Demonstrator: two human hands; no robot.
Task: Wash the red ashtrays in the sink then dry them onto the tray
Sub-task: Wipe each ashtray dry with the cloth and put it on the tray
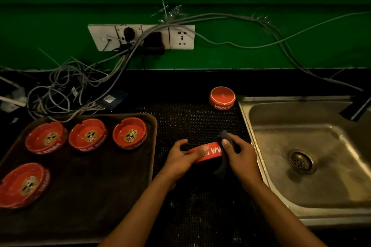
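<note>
Two bare forearms reach in from the bottom edge and meet over the dark dotted mat [192, 124], and the action is right there: the left hand [181, 159] is clamped on one red ashtray [208, 153], thumb on the near side, fingers curled over the far rim, holding it on edge so the lettered wall faces us. The right hand [241, 158] is closed on a dark cloth [225, 139], pressing it against the ashtray's right end. Drying, by the look of it. To do it well, I'd say turn the ashtray against the cloth, work into the notches, keep that left grip firm on a wet glaze. Out from there: four ashtrays sit upright on the brown tray [112, 176] to the left, well apart from each other, and one more ashtray [222, 98] waits upside down at the mat's far corner, beside the steel sink [281, 166], which shows no standing water. Hard to read: the held ashtray's bowl is turned away, most of the cloth vanishes into shadow, and the tap [359, 106] is cut off at the right edge.
</note>
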